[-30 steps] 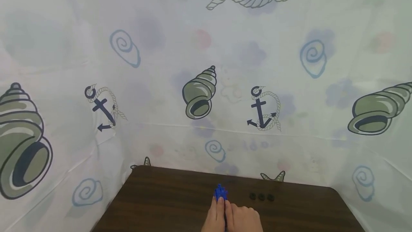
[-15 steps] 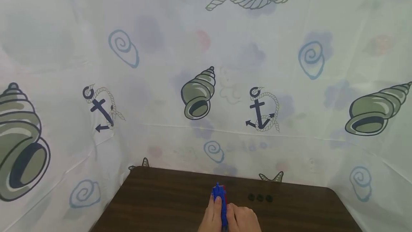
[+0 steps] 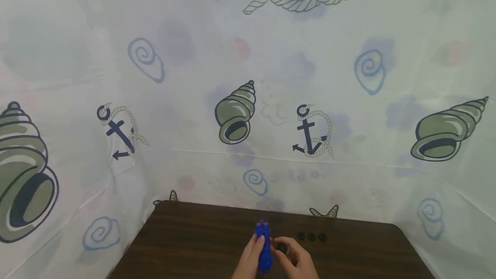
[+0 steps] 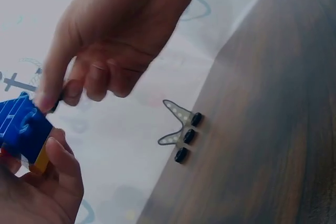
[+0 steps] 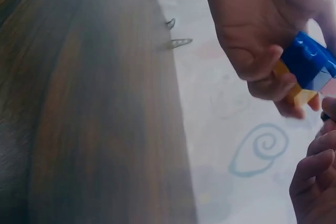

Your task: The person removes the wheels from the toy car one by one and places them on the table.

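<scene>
My left hand [image 3: 249, 256] grips a blue plastic toy [image 3: 264, 249], long and narrow with a knobbed top, held above the table. Yellow and red parts show beneath its blue body in the left wrist view, where the blue body [image 4: 29, 129] juts from my left fingers. Between the thumb and fingers of my right hand [image 3: 298, 259] is a small black wheel [image 3: 281, 248], at the toy's right side. Whether the wheel touches the toy cannot be told. In the right wrist view my fingers mostly cover the wheel [image 5: 326, 115].
Three small black wheels lie in a row on the dark wooden table [image 3: 193, 236], right of the hands; the middle wheel [image 3: 311, 237] sits between the other two. A white sheet [image 3: 193, 119] printed with shells and anchors hangs behind and at both sides.
The hands were close together around the toy. Now my right hand has drawn slightly off to the right, its black wheel in sight, and the toy's blue top has turned more into view.
</scene>
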`<action>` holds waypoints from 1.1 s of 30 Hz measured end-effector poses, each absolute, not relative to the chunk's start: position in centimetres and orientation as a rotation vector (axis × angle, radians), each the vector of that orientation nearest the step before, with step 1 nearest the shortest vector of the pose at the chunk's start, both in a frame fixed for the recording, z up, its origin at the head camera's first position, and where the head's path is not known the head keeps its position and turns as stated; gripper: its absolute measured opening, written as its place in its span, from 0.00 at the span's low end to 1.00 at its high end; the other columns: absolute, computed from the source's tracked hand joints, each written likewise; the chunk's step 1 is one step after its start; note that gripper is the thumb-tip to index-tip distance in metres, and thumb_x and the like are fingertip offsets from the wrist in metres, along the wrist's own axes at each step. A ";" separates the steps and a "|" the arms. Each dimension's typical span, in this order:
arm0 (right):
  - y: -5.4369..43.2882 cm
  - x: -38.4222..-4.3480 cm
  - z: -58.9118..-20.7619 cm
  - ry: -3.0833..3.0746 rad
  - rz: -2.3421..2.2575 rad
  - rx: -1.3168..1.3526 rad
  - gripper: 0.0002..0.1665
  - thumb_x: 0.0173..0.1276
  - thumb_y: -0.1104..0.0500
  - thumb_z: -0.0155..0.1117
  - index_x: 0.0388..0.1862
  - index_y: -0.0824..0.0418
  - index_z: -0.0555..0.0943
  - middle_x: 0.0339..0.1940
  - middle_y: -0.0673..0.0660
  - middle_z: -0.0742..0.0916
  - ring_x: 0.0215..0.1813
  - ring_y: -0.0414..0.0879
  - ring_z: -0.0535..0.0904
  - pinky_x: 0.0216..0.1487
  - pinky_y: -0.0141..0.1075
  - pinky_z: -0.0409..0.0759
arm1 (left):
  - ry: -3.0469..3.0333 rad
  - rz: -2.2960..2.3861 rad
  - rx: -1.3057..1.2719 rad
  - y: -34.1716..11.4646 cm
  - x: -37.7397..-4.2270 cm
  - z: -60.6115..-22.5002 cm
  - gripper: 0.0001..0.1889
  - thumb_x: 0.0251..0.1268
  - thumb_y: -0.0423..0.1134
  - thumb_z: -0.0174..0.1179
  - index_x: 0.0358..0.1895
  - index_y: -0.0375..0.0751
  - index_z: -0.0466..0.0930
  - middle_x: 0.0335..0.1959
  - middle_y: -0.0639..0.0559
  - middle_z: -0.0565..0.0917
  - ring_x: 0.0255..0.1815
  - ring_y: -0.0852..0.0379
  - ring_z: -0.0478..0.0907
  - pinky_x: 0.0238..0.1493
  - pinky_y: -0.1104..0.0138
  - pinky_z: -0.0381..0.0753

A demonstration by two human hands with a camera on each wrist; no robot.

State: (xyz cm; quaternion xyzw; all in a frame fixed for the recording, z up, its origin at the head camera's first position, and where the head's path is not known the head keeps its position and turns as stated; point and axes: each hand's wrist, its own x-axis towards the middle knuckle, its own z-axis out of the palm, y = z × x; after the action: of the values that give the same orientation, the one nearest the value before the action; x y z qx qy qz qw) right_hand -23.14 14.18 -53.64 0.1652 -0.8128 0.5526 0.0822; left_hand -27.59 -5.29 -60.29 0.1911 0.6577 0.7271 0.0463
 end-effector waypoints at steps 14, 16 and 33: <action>21.0 -25.3 -55.0 -2.576 1.909 0.211 0.26 0.88 0.62 0.49 0.79 0.71 0.67 0.35 0.56 0.82 0.23 0.40 0.71 0.27 0.34 0.74 | 1.896 2.074 0.425 -5.1 -25.3 -57.2 0.40 0.84 0.61 0.53 0.76 0.24 0.65 0.55 0.44 0.89 0.45 0.50 0.91 0.35 0.61 0.91; 22.2 -25.7 -55.2 -2.573 1.901 0.163 0.27 0.88 0.61 0.51 0.79 0.71 0.66 0.37 0.58 0.84 0.26 0.43 0.75 0.30 0.37 0.78 | 1.934 2.016 0.419 -5.2 -25.1 -57.1 0.43 0.81 0.63 0.57 0.76 0.24 0.66 0.56 0.44 0.89 0.48 0.49 0.91 0.42 0.57 0.92; 30.6 -30.8 -58.3 -2.653 1.556 -0.133 0.23 0.78 0.63 0.67 0.67 0.69 0.77 0.39 0.60 0.94 0.34 0.49 0.87 0.37 0.38 0.82 | 2.041 1.844 0.453 -5.9 -23.2 -57.2 0.18 0.78 0.49 0.66 0.58 0.40 0.79 0.44 0.49 0.87 0.44 0.52 0.86 0.45 0.59 0.87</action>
State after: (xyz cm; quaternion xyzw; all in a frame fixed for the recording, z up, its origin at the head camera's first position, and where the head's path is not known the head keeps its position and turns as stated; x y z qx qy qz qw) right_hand -30.76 30.62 -58.32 -0.0431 -0.8614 0.5051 0.0315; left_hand -23.24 -5.86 -57.15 0.1599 0.7206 0.6513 0.1760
